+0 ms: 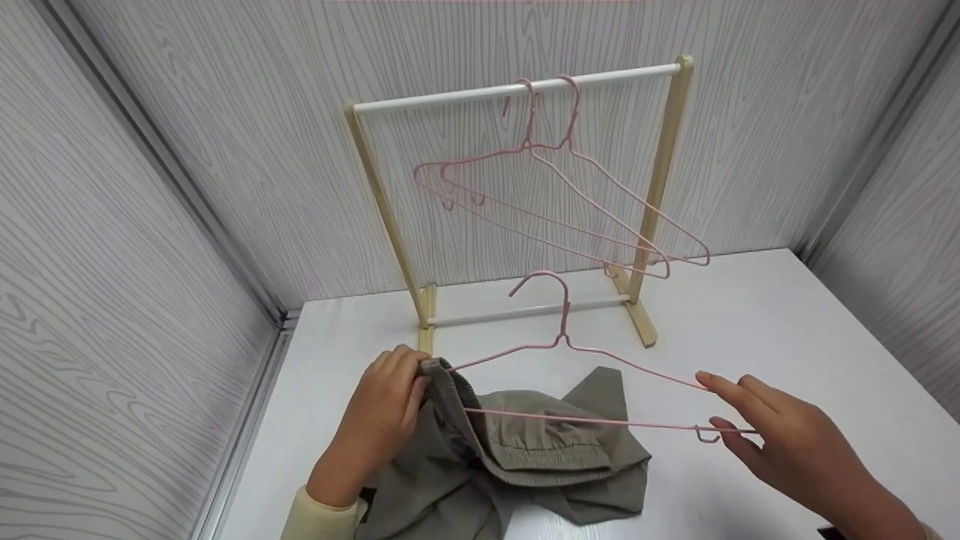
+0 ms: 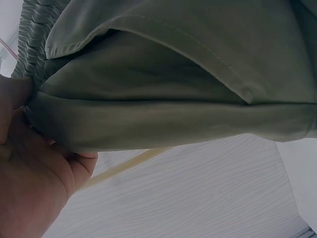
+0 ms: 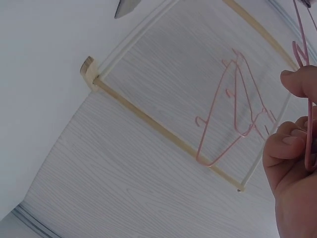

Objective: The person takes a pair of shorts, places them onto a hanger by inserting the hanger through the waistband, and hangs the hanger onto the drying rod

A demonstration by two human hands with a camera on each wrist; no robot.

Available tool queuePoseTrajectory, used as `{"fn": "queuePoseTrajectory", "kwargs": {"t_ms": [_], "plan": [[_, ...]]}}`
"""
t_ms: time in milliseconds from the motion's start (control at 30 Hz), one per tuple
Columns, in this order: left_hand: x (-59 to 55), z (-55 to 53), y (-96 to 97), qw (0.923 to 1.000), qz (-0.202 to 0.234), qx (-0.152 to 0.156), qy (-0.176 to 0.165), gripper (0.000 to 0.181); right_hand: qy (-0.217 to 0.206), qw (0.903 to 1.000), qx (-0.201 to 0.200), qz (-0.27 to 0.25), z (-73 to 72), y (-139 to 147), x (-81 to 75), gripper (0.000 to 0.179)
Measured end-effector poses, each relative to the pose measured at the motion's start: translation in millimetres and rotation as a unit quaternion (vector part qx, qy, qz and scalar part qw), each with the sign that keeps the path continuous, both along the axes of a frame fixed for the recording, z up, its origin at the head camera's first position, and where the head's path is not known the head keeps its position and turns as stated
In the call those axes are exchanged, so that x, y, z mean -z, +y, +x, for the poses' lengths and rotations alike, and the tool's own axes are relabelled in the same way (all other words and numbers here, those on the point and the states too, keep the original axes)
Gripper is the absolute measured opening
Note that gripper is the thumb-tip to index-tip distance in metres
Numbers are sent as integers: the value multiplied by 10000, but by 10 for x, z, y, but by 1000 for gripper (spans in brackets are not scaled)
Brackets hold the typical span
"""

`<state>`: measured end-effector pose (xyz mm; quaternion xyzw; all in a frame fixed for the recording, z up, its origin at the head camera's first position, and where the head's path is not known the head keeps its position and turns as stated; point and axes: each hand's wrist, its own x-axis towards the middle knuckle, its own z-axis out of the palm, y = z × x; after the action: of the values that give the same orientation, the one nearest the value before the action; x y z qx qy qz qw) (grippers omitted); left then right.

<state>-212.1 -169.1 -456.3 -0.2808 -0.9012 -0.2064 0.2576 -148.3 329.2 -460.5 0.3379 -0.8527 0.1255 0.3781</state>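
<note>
My left hand (image 1: 386, 401) pinches the elastic waistband of olive-green pants (image 1: 555, 431). The left end of a pink wire hanger (image 1: 562, 341) is inside the waistband there. In the left wrist view the thumb and fingers grip the gathered waistband (image 2: 37, 42), and a pocket opening shows beside it. My right hand (image 1: 795, 431) holds the hanger's right end, its fingers on the sloping arm and its thumb by the bottom bar near a small hook. The right wrist view shows that hand (image 3: 297, 153) curled about the hanger's end. The rest of the pants lies on the table, partly folded.
Behind stands a small rack with wooden posts (image 1: 664, 172) and a white top rail (image 1: 465, 95). Two pink hangers (image 1: 615, 210) hang from the rail. The rack's feet stand on the white table (image 1: 750, 322), and wood-grain panels (image 1: 187, 90) enclose the back and sides.
</note>
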Motion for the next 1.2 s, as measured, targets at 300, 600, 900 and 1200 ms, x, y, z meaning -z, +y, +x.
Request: {"fn": "queuePoseTrajectory", "kwargs": {"t_ms": [300, 600, 900, 1200], "plan": [[-21, -10, 55, 9998, 137, 173, 30, 10, -76, 10000, -17, -19, -32, -82, 55, 55], [-51, -18, 106, 9988, 295, 378, 52, 9, -55, 9999, -62, -71, -92, -160, 58, 53], [-125, -18, 220, 9986, 245, 355, 307, 8, -86, 9998, -172, -51, -149, -274, 27, 49], [-211, -40, 275, 9961, 499, 385, 624, 7, -133, 9992, -295, -214, -207, -321, 10, 43]]}}
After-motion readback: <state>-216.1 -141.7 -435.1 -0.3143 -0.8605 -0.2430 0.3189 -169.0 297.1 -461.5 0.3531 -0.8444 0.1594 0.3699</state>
